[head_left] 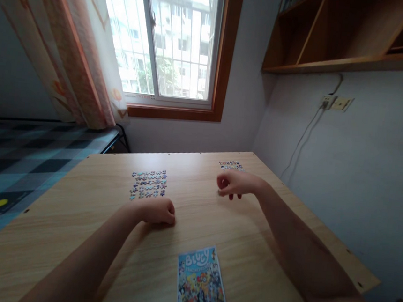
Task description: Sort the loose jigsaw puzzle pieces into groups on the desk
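Observation:
My left hand (159,210) rests on the wooden table (75,220) as a closed fist, just below a patch of assembled jigsaw pieces (148,184). Nothing shows inside the fist. My right hand (233,184) hovers over the table farther right with its fingers curled downward in a pinch; whether a piece is in them is too small to see. A small pile of loose puzzle pieces (231,165) lies just beyond that hand. A colourful cartoon reference picture (201,285) lies flat near the table's front edge.
A window (169,40) with a patterned curtain (72,50) stands behind the table. A bed with a checked cover (17,163) sits to the left. A wooden shelf (338,36) hangs on the right wall above a socket with a cable (334,103).

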The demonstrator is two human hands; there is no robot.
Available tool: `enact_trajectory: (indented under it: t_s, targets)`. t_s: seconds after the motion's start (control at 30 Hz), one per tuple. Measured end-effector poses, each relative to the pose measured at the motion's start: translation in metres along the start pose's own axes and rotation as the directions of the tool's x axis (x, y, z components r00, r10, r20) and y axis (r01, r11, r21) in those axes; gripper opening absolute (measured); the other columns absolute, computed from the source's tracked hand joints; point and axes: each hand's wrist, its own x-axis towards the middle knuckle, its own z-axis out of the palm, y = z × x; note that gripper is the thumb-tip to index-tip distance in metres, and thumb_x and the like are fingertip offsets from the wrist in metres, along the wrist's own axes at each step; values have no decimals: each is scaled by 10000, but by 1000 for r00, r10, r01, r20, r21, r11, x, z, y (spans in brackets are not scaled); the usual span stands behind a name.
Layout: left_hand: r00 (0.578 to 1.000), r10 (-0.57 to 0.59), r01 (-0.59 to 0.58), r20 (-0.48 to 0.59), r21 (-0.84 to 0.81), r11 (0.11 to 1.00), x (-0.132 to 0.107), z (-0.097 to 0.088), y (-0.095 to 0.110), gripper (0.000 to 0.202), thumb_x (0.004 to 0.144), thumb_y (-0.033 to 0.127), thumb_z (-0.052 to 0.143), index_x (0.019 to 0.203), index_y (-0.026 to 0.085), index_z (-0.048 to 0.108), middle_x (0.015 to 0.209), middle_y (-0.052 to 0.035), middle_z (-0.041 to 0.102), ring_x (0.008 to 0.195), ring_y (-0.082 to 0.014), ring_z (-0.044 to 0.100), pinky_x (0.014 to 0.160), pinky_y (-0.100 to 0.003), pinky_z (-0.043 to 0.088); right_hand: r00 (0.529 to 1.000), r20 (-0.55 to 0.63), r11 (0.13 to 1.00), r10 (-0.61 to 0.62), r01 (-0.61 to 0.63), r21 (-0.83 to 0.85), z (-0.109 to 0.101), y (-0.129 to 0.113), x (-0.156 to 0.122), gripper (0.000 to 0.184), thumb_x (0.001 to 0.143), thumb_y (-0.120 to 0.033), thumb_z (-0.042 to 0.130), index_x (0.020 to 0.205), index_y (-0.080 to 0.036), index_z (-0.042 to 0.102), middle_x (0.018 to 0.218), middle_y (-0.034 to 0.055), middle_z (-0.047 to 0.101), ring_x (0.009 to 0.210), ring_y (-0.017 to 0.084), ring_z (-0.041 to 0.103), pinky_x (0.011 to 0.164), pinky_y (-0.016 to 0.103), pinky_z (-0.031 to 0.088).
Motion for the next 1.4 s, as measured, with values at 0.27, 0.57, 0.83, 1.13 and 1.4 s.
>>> enact_trajectory:
  t_s: [0.27, 0.57, 0.83, 1.13, 1.4]
  targets:
    - [1000, 0, 0, -19, -20, 1000, 0, 0, -2, 181, 581, 367, 549, 581, 196, 610, 536, 7, 547, 516, -144, 462, 513, -274, 344, 624, -730, 882, 278, -466, -62, -35, 110, 9, 274, 854, -269, 565, 1098, -179, 651, 918, 68, 716, 720, 116, 643, 622, 186, 423]
    - [1000, 5, -5, -24, -16, 1000, -1, -1, 1, 182, 581, 370, 541, 569, 195, 588, 548, 6, 554, 533, -149, 473, 513, -277, 336, 555, -775, 822, 301, -563, -83, -20, 148, 16, 202, 792, -299, 599, 922, -224, 734, 983, 55, 718, 913, 175, 633, 710, 224, 413]
    - [1000, -16, 15, -7, -28, 999, 0, 0, -1, 182, 574, 364, 533, 590, 199, 609, 533, 14, 530, 509, -143, 453, 487, -271, 325, 611, -736, 841, 292, -530, -107, -18, 151, 19, 209, 759, -339, 644, 912, -270, 769, 952, 24, 732, 874, 156, 639, 713, 205, 426]
    - [1000, -10, 9, -20, -34, 999, 1, 0, -1, 173, 570, 350, 541, 574, 194, 615, 516, 13, 530, 502, -142, 451, 484, -267, 314, 636, -722, 858, 274, -500, -115, -17, 159, 21, 241, 793, -340, 611, 961, -290, 777, 985, 9, 738, 894, 160, 656, 733, 208, 446]
    - [1000, -2, 2, -16, -31, 1000, 2, 1, -3, 174, 575, 352, 537, 579, 200, 620, 538, 16, 541, 513, -141, 462, 489, -267, 331, 630, -733, 863, 257, -491, -119, -15, 159, 23, 253, 798, -342, 604, 969, -275, 779, 999, 26, 737, 916, 168, 659, 770, 214, 454]
